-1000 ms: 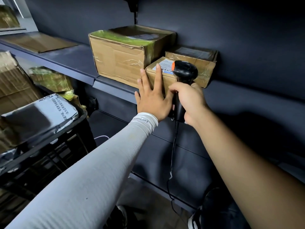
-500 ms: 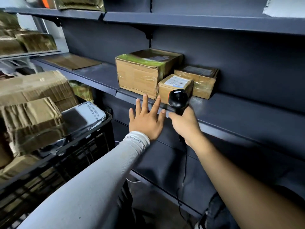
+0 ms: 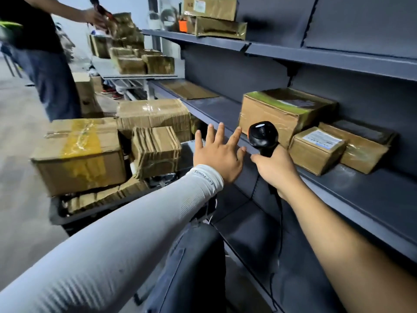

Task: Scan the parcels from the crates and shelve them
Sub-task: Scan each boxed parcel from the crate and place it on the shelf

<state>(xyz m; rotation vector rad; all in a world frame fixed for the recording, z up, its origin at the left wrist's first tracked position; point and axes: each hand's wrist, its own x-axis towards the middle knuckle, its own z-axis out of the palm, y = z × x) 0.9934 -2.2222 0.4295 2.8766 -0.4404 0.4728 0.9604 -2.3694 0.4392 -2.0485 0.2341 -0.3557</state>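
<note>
Three brown cardboard parcels, among them a small label-topped carton (image 3: 316, 150), already sit on the dark grey metal shelf (image 3: 338, 190), while several taped cardboard boxes (image 3: 79, 154) wait in the black crate (image 3: 74, 215) (plenty left, I judge). The left hand (image 3: 217, 154) hovers empty with fingers spread; the right hand (image 3: 274, 169) has its grip wrapped round the black handheld scanner (image 3: 262, 136).

Single head-worn view, angled forward and down over both forearms, close along dark shelf (image 3: 338, 186), aisle floor (image 3: 18, 143) left.
</note>
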